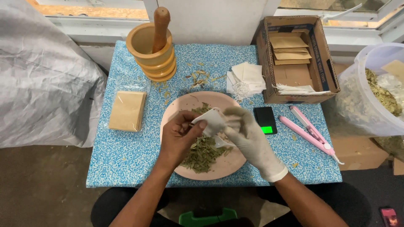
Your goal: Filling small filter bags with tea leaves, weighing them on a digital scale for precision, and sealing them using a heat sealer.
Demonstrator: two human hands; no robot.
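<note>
— What are the two hands doing?

— They meet over the pink plate (176, 110). The left hand (180, 136) is bare. Its thumb and fingers pinch one edge of a small white bag (211, 122). The right hand (248, 134) wears a white glove, and its fingers close on the other side of the same bag.

— So where is the bag?

— Up in the air between the hands, just above the plate. It does not touch the plate.

— What is on the plate?

— A heap of dry green leaves (205, 153), mostly on the near side, under the hands.

— And the plate sits on what?

— On a table with a blue speckled cloth (122, 155). At the back left stands a wooden bowl (148, 47) with a wooden stick (160, 27) leaning inside it. In front of that lies a flat stack of brown packets (127, 111) in clear wrap.

— What is on the right?

— A small black scale (264, 120) with a green lit screen, just beside the plate. Next to it lies a long pink tool (309, 133). Behind the plate is a pile of more white bags (246, 79) with strings — and a cardboard box (296, 59) with brown packets in it. A big clear tub of leaves (370, 90) stands off the table, far right.
</note>
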